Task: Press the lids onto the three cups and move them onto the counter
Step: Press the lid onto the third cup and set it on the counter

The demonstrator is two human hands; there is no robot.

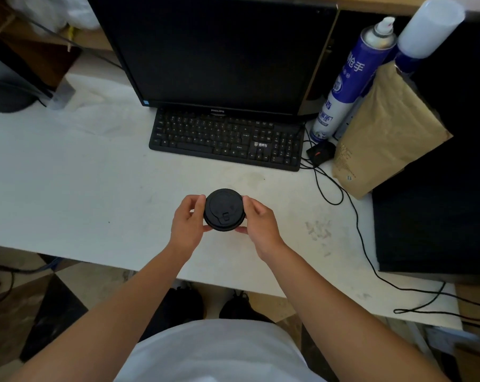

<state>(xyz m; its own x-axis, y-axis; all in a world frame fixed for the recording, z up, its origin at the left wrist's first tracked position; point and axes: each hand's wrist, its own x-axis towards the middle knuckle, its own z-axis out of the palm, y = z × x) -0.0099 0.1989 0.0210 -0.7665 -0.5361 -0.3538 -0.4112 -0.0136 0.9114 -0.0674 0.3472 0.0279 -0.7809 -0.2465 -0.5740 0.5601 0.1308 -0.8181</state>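
Observation:
A round black lid with a small sip flap sits over a cup that is hidden beneath it, above the white table. My left hand grips the lid's left rim with thumb and fingers. My right hand grips the right rim the same way. Both hands hold it in front of the keyboard. No other cup or lid is in sight.
A black keyboard and a dark monitor stand behind the hands. At the right are a mouse, two blue spray cans, a brown paper bag, loose black cables and a black box.

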